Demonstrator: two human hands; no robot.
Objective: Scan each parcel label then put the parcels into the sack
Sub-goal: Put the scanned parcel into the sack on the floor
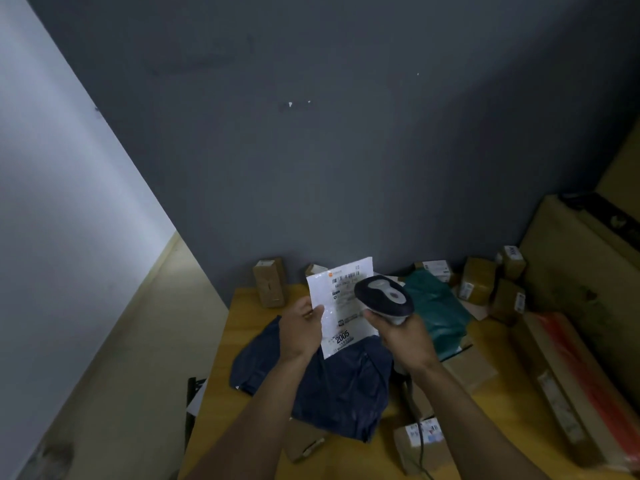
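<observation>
Just below the middle of the frame, the left hand (pixel 300 329) holds a flat white parcel (pixel 341 317) upright by its left edge. The thumb is pressed on the front and the fingers are tucked behind, so it is pinched between them. Its printed label faces the camera, with the barcode (pixel 346 279) near the top. The right hand (pixel 407 337) has its fingers curled tight round the handle of a scanner (pixel 382 295), whose dark and grey head sits in front of the parcel's right side.

Both are raised above a wooden table (pixel 225 358). A dark blue bag (pixel 329 386) lies crumpled directly beneath them; whether it is the sack or another parcel cannot be told. To the right lies a green parcel (pixel 434 313), and beyond it, at the right of the frame, is a cluster of cardboard boxes (pixel 479 279). One more box (pixel 269 282) stands upright against the grey wall, left of the white parcel. At the lower edge a dark cable (pixel 421 448) crosses a small labelled box (pixel 405 452).
</observation>
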